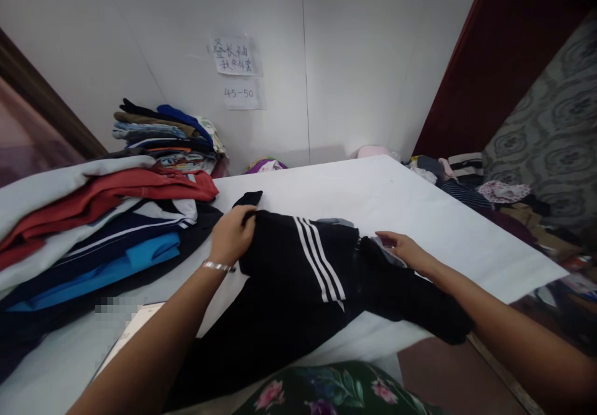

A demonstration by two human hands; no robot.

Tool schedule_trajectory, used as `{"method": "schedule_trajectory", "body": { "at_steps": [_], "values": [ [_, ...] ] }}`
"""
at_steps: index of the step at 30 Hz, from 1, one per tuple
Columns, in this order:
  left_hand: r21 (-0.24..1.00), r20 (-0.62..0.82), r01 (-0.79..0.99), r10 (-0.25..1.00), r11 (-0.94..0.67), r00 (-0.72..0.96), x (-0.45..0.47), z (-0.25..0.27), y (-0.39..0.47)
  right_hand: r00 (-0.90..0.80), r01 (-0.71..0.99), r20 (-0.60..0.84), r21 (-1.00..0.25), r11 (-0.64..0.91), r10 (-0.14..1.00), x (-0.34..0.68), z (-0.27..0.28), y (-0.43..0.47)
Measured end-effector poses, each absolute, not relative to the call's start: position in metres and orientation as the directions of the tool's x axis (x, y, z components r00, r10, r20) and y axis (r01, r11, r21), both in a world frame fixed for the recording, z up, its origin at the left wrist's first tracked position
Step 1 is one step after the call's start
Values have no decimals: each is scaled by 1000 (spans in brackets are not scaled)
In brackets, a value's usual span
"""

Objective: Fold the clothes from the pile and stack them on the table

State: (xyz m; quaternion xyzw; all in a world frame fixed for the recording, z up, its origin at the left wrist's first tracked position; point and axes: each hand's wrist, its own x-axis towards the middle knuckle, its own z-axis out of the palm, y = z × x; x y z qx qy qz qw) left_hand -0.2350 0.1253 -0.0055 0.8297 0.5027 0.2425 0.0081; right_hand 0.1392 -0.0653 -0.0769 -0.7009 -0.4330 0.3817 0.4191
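Note:
A black jacket (280,303) with three white stripes across it lies spread over the near side of the white table (326,185). Its front zip edge shows toward the right, with a grey lining at the collar. My left hand (236,234), a silver bracelet at the wrist, is closed on the jacket's far left edge, and a black end of cloth sticks out beyond the fingers. At the collar, my right hand (398,247) pinches the grey-lined fabric. One black sleeve (429,303) hangs toward the lower right beneath my right forearm.
Loosely piled garments (107,216), red, white, navy and blue, cover the table's left side. Behind them rises a folded clothes stack (163,135). More clothes (494,191) lie past the right edge. Handwritten paper signs (237,57) hang on the white wall.

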Motion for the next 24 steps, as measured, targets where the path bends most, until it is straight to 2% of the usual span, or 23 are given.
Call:
{"method": "schedule_trajectory", "body": {
  "at_steps": [2,3,4,7,9,10,12,14,16,19,21,24],
  "values": [
    [247,401,855,852,-455,337,-267,-17,102,347,266,-65,-950,-164,936,134,-76,-68],
    [238,316,870,881,-432,351,-283,-27,91,359,244,-48,-959,-143,932,131,-76,-69],
    [236,172,886,914,-399,366,-298,-38,82,373,218,-70,-963,-160,925,129,-77,-71],
    [250,-277,917,885,-310,375,-331,-63,66,361,109,-303,-926,-362,882,124,-82,-75],
    [260,-383,926,851,-274,359,-339,-64,63,316,90,-409,-885,-456,856,123,-85,-75],
    [250,-369,930,862,-270,349,-339,-60,63,303,102,-408,-885,-455,861,122,-85,-74],
    [208,-268,932,899,-297,346,-328,-45,66,299,137,-317,-919,-369,900,119,-83,-72],
    [183,-127,914,913,-363,388,-307,-30,72,300,168,-152,-963,-209,942,112,-76,-71],
    [245,-50,866,887,-436,460,-279,-22,82,286,216,39,-976,-25,958,100,-65,-73],
    [415,-74,769,824,-486,561,-234,-25,101,197,322,237,-932,165,951,80,-47,-85],
    [507,-102,713,787,-485,609,-206,-32,114,118,421,291,-881,218,949,68,-39,-96],
    [574,-146,654,723,-494,675,-172,-43,126,51,562,327,-790,244,944,61,-38,-109]
  ]
}}
